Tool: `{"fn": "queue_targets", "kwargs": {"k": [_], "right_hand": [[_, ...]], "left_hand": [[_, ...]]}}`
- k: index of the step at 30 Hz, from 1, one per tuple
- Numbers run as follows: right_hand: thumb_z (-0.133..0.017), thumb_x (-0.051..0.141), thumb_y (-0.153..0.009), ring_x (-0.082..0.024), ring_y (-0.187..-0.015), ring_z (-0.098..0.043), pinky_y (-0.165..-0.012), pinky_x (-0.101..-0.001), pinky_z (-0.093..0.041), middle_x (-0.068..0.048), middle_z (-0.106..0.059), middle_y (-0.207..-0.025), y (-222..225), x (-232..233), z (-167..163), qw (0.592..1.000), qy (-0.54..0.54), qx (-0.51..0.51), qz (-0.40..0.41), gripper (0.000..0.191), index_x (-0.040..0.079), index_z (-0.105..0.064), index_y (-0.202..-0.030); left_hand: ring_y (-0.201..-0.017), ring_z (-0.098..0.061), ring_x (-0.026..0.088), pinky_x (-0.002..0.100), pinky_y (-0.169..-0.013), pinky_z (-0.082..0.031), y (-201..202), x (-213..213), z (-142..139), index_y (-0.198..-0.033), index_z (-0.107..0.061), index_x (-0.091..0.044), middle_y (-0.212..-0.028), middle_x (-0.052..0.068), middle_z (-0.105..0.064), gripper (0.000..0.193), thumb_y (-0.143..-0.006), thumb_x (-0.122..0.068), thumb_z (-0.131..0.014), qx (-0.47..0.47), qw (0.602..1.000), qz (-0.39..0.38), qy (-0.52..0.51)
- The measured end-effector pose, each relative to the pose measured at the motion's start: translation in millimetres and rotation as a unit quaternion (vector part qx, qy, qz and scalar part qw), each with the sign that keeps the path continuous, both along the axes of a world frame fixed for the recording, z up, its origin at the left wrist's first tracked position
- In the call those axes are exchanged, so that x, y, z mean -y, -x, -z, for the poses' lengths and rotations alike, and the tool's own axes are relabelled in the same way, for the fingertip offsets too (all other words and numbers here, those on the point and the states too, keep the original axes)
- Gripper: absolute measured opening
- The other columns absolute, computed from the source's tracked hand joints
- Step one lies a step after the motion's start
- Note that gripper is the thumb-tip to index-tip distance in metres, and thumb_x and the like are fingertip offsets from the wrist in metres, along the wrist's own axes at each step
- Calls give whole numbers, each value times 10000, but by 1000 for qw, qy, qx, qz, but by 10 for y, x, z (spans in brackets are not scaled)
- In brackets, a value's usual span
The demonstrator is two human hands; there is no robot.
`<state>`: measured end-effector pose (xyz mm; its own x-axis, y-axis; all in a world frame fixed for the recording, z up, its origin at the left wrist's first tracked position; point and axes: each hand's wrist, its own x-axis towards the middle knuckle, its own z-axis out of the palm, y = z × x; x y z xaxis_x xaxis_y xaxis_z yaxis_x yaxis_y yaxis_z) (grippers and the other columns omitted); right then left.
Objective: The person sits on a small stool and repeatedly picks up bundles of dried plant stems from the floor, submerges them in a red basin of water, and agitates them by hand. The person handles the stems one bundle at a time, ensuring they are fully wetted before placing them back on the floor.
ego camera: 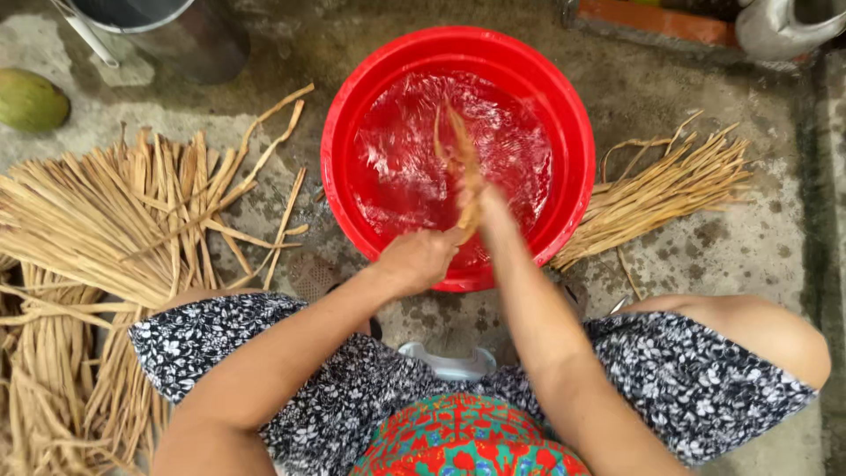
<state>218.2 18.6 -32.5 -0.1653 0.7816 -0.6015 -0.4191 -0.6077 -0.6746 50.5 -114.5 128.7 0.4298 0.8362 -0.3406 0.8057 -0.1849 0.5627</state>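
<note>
Over the red basin now, and both hands are on one bundle of tan fibre strips. The strips look long, flat and pale straw-brown, blurred along their length, with the upper ends fanning out over the middle of the water. The water is rippled and glinting, and its surface is broken into white flecks around the strips.

The left hand sits at the near rim of the basin, fingers curled into a closed grip around the lower end of the bundle. The right hand is just above it, wrapped tight on the same strips a little higher up. Its fingers are smeared by blur, so their exact placement is hard to read.

How far the strips reach under the surface, I cannot tell, because the glare and ripples cover that.

To the left, a big heap of dry strips spreads across the concrete floor and runs off the frame edge. To the right, a smaller pile lies just beside the basin, its near ends tucked behind the rim.

A green round fruit sits at the far left, partly cut off. A metal vessel shows at the top right corner, only its lower part visible. The person's knees in a dark flowered fabric frame the bottom of the view.
</note>
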Motion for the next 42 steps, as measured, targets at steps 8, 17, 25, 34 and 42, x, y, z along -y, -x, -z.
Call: {"fn": "queue_targets", "kwargs": {"k": [8, 17, 25, 34, 42], "right_hand": [[-509, 390, -1031, -238, -837, -566, -618, -376, -555, -103, -506, -1100, -878, -266, -181, 964, 99, 57, 241, 406, 116, -485, -1330], [-585, 468, -937, -358, -1021, -585, -773, -538, -560, -232, -424, -1393, 807, 513, -462, 992, 63, -97, -45, 702, 183, -286, -1505], [-423, 184, -1082, -128, -506, -511, -406, -274, -454, -79, -612, -779, 204, 297, 128, 992, 87, -89, 17, 249, 35, -533, -1248], [-445, 378, -1081, -202, -877, -630, -785, -378, -528, -90, -628, -1091, -481, -84, -162, 985, 87, 7, 146, 435, 67, -482, -1384], [-542, 234, -966, -289, -1125, -626, -993, -479, -521, -140, -642, -1305, -316, 300, 85, 966, 16, 242, 94, 480, 51, -508, -1409]], "left_hand": [[-721, -695, 218, 397, -666, -594, 1088, -224, -481, -1341, -636, -191, -895, 122, -728, 322, -1047, -200, -504, 137, 967, -212, 44], [-792, -685, 300, 427, -627, -562, 466, -395, 782, -1526, -357, -91, -1337, 137, -556, 578, -966, -51, -497, 96, 976, -133, 144], [-987, -711, 387, 516, -827, -580, -53, 181, 334, -1538, -333, -91, -1146, 233, -678, 653, -903, -59, -481, -40, 997, 72, -1], [-895, -747, 315, 475, -786, -590, 850, -606, -172, -1488, -487, -252, -1021, 178, -740, 463, -1030, -188, -467, -20, 995, -98, -1], [-722, -721, 268, 392, -663, -578, 1277, -1331, 969, -1592, -296, -129, -1032, 149, -749, 630, -989, -101, -478, 137, 938, -314, 58]]}}
